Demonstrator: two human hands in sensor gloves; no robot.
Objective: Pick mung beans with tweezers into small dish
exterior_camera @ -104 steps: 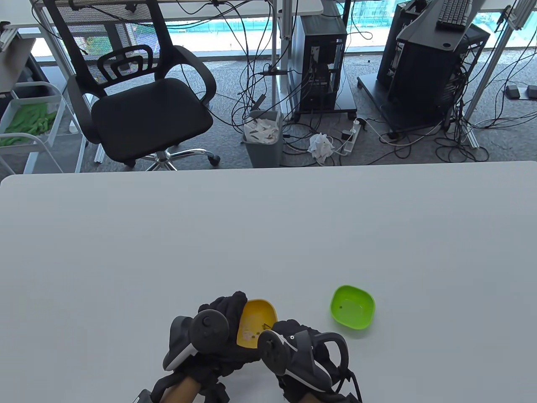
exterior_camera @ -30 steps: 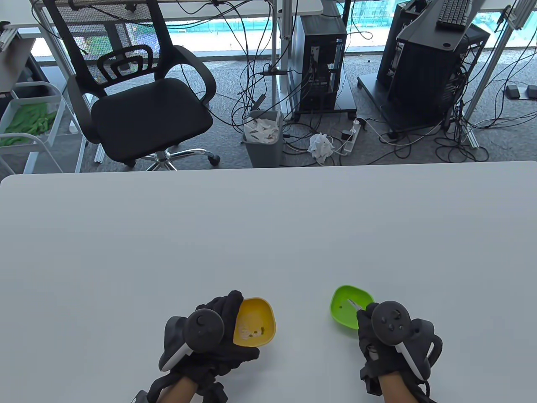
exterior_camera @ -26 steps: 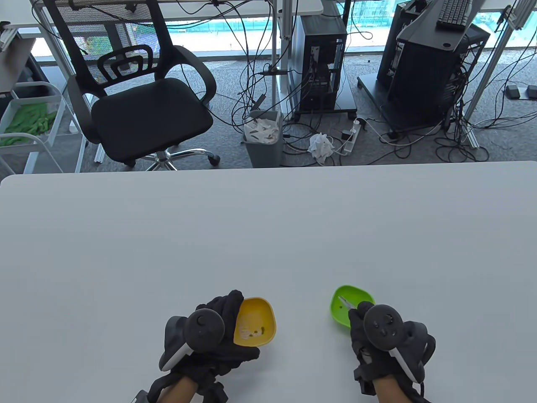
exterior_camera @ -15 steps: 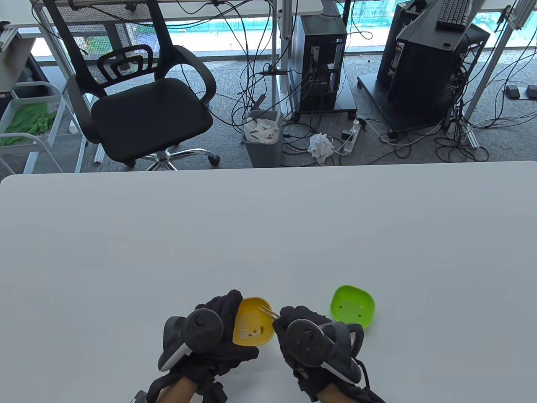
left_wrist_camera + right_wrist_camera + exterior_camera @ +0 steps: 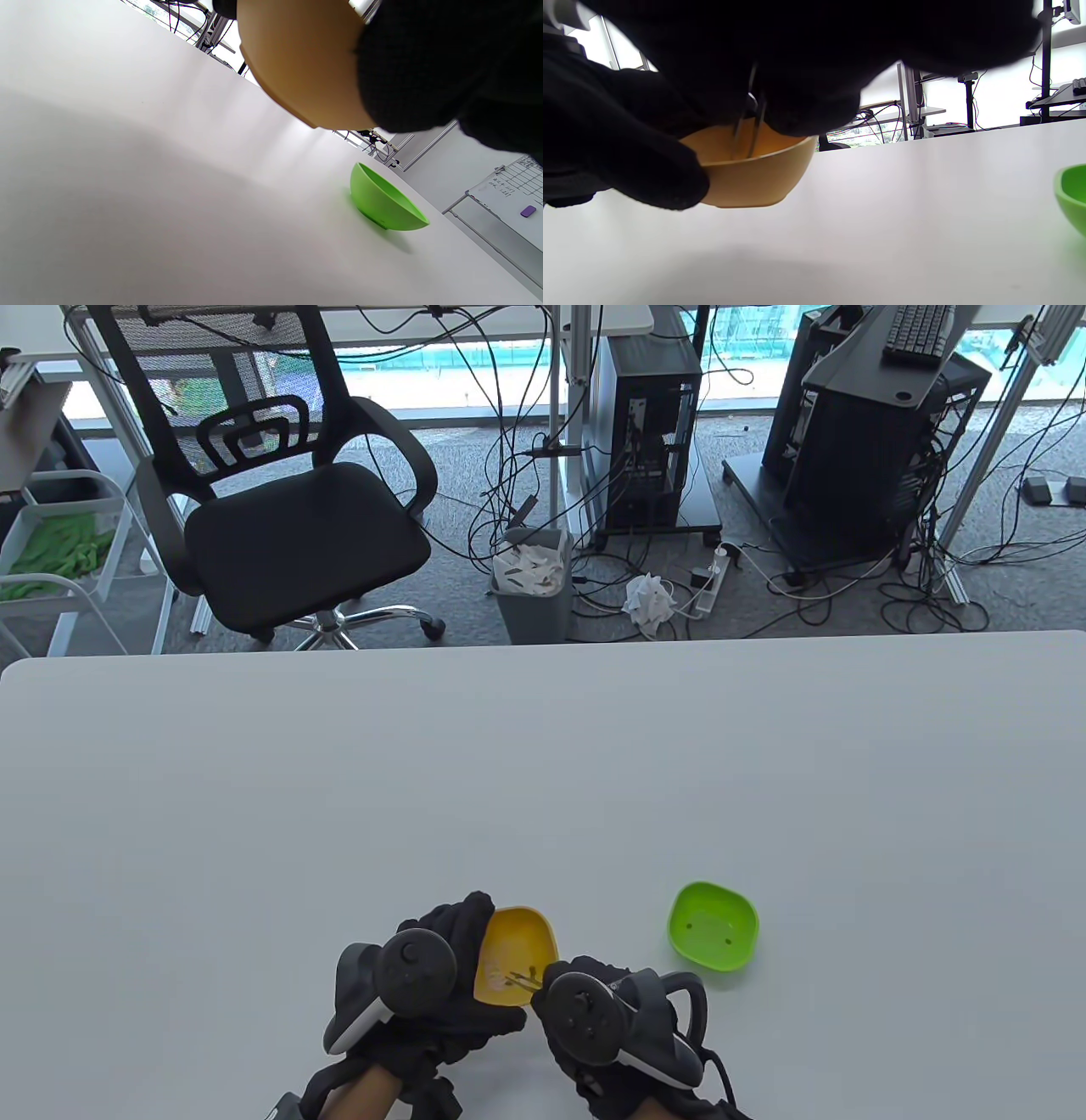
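Note:
My left hand (image 5: 441, 976) grips a yellow bowl (image 5: 519, 940) and holds it tilted above the table; its underside shows in the left wrist view (image 5: 297, 63) and in the right wrist view (image 5: 755, 178). A few dark mung beans (image 5: 528, 971) lie inside it. My right hand (image 5: 594, 1010) holds metal tweezers (image 5: 523, 980) whose tips reach down into the yellow bowl; the prongs also show in the right wrist view (image 5: 748, 127). A small green dish (image 5: 713, 925) stands on the table to the right, with two beans inside; it also shows in the left wrist view (image 5: 384, 203).
The white table (image 5: 543, 780) stretches far ahead and to both sides. Beyond its far edge are a black office chair (image 5: 280, 500), a waste bin (image 5: 530, 581), computer towers and cables on the floor.
My right hand left the green dish and moved left with the tweezers to the yellow bowl, lowering the tips into it. The left hand and the bowl barely moved.

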